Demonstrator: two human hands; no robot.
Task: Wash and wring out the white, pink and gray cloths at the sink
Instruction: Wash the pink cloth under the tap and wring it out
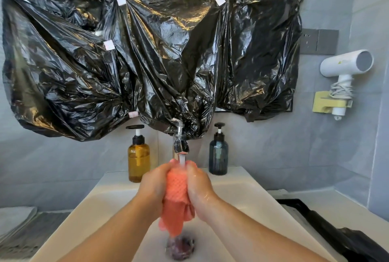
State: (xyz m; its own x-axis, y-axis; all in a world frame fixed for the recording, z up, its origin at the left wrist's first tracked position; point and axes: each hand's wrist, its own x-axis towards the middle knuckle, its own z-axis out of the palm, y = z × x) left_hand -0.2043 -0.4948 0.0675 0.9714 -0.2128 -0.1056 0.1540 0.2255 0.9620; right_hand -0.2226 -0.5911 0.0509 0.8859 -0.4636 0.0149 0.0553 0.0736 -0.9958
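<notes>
Under the faucet (180, 146), the pink cloth (176, 190) hangs lengthwise over the sink (101, 205) (water running), left hand (154, 186) and right hand (199, 188) clamped either side, equally near.

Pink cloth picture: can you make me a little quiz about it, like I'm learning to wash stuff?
1. True or false: water from the faucet runs onto the pink cloth.
2. What grips the cloth? A) one hand B) both hands C) no hand
3. Fill in: the amber pump bottle stands to the ___ of the faucet.

Key
1. True.
2. B: the left hand and the right hand both hold it.
3. left
</notes>
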